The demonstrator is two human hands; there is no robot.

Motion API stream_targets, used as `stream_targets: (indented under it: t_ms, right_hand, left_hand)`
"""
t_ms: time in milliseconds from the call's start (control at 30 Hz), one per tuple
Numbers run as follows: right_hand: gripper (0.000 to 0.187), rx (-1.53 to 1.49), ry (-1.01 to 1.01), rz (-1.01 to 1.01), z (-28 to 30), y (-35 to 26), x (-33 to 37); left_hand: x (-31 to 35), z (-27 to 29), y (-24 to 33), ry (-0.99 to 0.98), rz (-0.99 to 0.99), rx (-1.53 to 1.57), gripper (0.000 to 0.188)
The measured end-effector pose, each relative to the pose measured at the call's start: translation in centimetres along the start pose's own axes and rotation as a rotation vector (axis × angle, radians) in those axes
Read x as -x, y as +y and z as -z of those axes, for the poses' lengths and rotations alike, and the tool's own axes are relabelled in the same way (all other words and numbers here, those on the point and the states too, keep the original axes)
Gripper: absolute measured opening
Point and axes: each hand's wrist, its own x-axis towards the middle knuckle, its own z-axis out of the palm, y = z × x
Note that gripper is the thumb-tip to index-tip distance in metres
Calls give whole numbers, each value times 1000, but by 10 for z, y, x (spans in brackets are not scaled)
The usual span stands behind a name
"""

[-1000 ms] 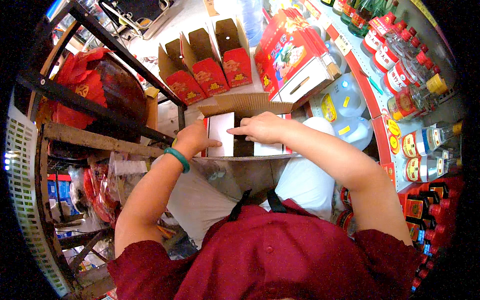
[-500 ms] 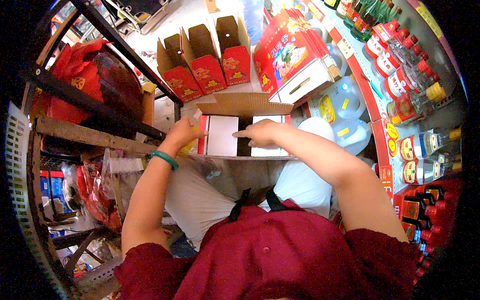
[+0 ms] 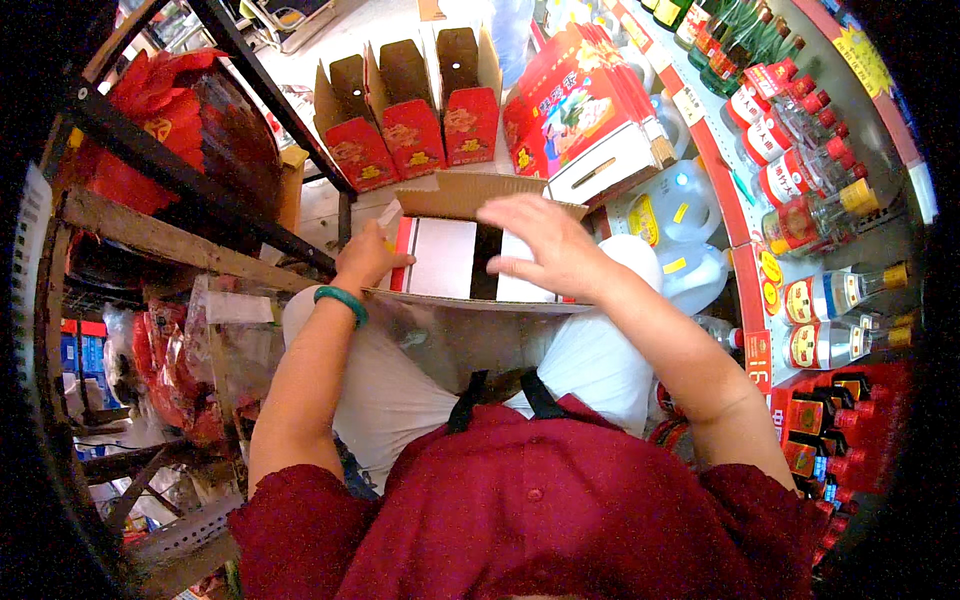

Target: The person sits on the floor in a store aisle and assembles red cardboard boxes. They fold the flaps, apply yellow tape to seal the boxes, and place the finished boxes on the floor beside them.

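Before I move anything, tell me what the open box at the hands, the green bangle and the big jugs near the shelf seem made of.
Open box: matte brown corrugated cardboard, apparently, from its faintly ribbed flap.
Green bangle: hard and smooth-looking, slightly shiny; jade, glass or plastic, I can't tell.
Big jugs: probably glossy plastic, given the bright highlights and bluish translucency.

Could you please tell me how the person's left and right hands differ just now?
The left hand has a green bangle at its wrist; the right hand has a bare wrist. The left hand is at the left end of the box; the right hand is over its middle and right part, fingers extended. Both are gloveless.
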Motion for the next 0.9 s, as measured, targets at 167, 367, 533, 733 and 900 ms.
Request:
stream_targets:
  t_ms: [167,367,533,733,900]
  right_hand:
    - [56,254,224,-133,-1,18,-16]
    - [58,128,46,-253,-12,-3,-4]
    - [60,-85,-188,-282,-30,-35,27]
    - [63,10,-306,-188,-24,-35,35]
    - [48,36,-437,-214,-23,-18,20]
  left_hand:
    - [-3,-7,-4,40,1,15,70]
    - [-4,-10,-9,-7,24,54,72]
    - [-6,-10,-7,-13,33,93,74]
    - [-4,-9,0,-34,64,143,78]
    - [-19,-17,-9,-42,37,155,81]
